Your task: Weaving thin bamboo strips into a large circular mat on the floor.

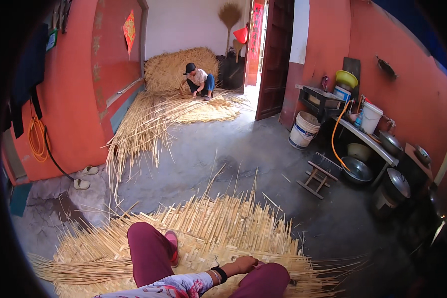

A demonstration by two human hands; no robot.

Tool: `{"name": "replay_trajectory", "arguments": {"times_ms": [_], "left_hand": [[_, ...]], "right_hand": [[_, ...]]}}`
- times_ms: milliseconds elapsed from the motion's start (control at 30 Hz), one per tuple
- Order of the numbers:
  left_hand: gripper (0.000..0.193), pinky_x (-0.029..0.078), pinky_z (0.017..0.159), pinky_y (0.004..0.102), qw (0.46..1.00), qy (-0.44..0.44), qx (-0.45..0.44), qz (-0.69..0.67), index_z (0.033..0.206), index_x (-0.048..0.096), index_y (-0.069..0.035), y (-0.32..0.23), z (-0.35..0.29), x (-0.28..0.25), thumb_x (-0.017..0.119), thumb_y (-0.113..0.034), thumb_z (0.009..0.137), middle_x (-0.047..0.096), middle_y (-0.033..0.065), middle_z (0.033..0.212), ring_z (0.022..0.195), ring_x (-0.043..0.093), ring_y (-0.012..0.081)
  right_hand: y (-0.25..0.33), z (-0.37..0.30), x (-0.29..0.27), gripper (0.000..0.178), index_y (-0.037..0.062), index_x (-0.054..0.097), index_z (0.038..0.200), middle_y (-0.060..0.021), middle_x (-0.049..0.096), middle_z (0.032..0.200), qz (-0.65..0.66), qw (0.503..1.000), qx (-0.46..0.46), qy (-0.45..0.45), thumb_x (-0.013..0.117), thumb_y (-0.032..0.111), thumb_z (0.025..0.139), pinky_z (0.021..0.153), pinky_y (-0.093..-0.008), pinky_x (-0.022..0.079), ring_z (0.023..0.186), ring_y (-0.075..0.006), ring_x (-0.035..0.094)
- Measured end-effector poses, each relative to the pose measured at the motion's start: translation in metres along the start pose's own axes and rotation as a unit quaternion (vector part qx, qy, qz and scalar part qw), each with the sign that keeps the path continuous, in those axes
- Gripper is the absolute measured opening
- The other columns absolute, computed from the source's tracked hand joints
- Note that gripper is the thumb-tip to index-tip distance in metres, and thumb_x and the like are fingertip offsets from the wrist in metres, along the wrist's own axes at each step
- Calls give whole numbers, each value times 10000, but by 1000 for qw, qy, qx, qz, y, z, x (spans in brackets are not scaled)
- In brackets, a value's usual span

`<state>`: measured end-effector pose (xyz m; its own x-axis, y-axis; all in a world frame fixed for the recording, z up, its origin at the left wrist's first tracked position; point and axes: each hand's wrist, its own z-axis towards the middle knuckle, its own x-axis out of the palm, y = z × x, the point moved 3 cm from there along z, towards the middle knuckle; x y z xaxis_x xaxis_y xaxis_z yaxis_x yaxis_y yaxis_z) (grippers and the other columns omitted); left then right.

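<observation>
Far left of the frame: coil of orange hose on the red wall, pale slippers on grey concrete below. Lower centre now: big mat of flat, pale-yellow split strips, dry and stiff-looking, spread under maroon-trousered legs. Middle close-woven and lying flat, so judged well along; left, far and right edges bristling with loose, uncrossed ends, so plenty left there. Left hand, black wristband behind it, down on the strips at lower centre beside the right knee, fingers curled under; gripping a strip or only resting, impossible to tell. Right hand out of shot. Upper centre: another person crouched on a second sheet of strips, straw-coloured heap behind. Right side: white plastic bucket, small wooden stool, shiny metal bowl.
</observation>
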<state>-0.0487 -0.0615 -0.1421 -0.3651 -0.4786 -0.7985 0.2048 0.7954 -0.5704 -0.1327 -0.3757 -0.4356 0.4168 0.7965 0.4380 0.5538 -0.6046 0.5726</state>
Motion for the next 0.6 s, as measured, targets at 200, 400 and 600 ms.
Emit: {"name": "replay_trajectory", "arguments": {"times_ms": [200,400,600], "left_hand": [[299,502,834,450,999,-11,31,4,1101,639,-104,18,-1,17,574,-274,864,667,193,1000,989,627,372],[309,503,835,451,999,-9,46,2,1082,646,-93,16,4,10,564,-297,865,672,198,997,987,628,375],[288,505,829,447,999,-14,37,2,1015,655,-55,14,9,8,594,-283,850,672,195,986,985,630,374]], "right_hand": [[6,-33,26,386,-7,590,1198,-119,631,1056,-96,995,2,-37,625,222,888,826,-423,509,966,-304,584],[18,-34,24,250,39,655,1048,-59,635,794,-278,914,-292,30,636,174,838,616,-339,492,698,-216,591],[23,-18,11,262,49,666,1011,-62,635,749,-292,920,-259,26,668,256,849,571,-326,480,645,-185,579]]}}
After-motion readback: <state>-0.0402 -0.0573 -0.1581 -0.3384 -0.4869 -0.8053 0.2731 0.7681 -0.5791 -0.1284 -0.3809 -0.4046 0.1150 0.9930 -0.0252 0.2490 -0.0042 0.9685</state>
